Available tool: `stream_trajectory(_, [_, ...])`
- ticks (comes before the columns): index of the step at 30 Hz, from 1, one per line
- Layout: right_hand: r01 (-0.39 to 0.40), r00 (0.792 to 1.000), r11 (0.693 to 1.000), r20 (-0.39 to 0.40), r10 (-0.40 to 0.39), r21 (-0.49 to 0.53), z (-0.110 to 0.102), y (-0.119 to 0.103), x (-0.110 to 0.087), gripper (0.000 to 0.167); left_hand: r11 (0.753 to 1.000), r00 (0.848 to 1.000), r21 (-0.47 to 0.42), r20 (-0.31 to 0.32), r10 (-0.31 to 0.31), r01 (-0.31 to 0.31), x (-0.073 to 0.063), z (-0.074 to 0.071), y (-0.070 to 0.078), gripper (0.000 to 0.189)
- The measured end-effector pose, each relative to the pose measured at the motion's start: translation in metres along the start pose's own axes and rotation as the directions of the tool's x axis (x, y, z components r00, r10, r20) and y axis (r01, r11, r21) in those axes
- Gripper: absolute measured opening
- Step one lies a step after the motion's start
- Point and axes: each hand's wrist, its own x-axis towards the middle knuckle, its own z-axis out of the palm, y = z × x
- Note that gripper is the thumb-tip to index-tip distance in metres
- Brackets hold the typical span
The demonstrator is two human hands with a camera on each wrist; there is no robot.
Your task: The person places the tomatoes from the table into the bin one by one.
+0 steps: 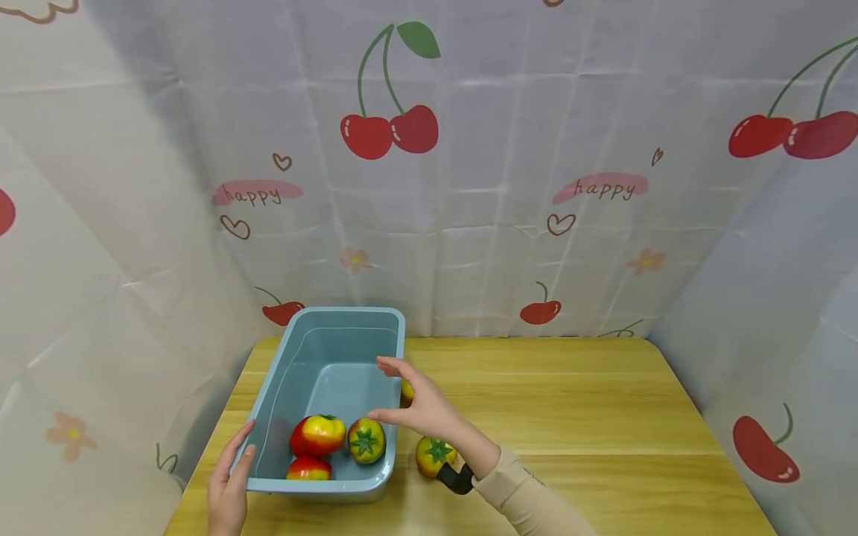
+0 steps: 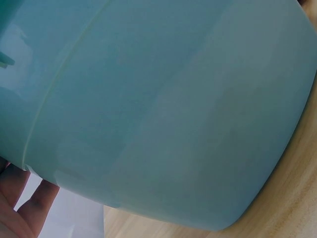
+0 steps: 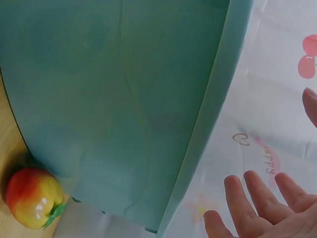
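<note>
A light blue plastic bin (image 1: 328, 486) stands at the left of the wooden table. Inside its near end lie several red-and-yellow fruits (image 1: 325, 435); one fruit (image 1: 366, 442) shows a green star-shaped top. My left hand (image 1: 229, 484) touches the bin's left rim near the front corner, fingers fairly straight. Over the right rim, my right hand (image 1: 429, 406) is spread, thumb and fingers apart with nothing between them. In the right wrist view its fingers (image 3: 257, 210) are outstretched, apart from the bin wall (image 3: 99, 99).
Outside the bin on the right, a fruit (image 1: 432, 455) sits on the table (image 1: 570, 417), beside the black wrist camera (image 1: 456, 479). Another yellow fruit (image 1: 407, 390) is partly hidden by the right hand. A cherry-print curtain (image 1: 469, 260) hangs behind and at both sides.
</note>
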Motion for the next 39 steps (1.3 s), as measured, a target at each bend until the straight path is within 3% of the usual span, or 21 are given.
stream_trajectory(14, [-0.004, 1.000, 1.000, -0.012, 0.004, 0.013, -0.0030, 0.0000, -0.0036, 0.074, 0.999, 0.999, -0.002, 0.011, -0.043, 0.043, -0.0002, -0.0005, 0.0002, 0.043])
stream_trajectory(24, [-0.004, 1.000, 1.000, -0.023, 0.005, 0.029, -0.0044, 0.0044, -0.0063, 0.073, 0.999, 1.000, -0.032, 0.010, 0.002, -0.001, -0.0014, -0.0004, 0.0006, 0.043])
stream_trajectory(39, [-0.022, 0.999, 1.000, -0.032, 0.023, 0.022, -0.0086, 0.0068, -0.0094, 0.071, 0.994, 0.994, 0.047, 0.050, -0.102, 0.099, 0.0010, -0.0035, 0.0045, 0.048])
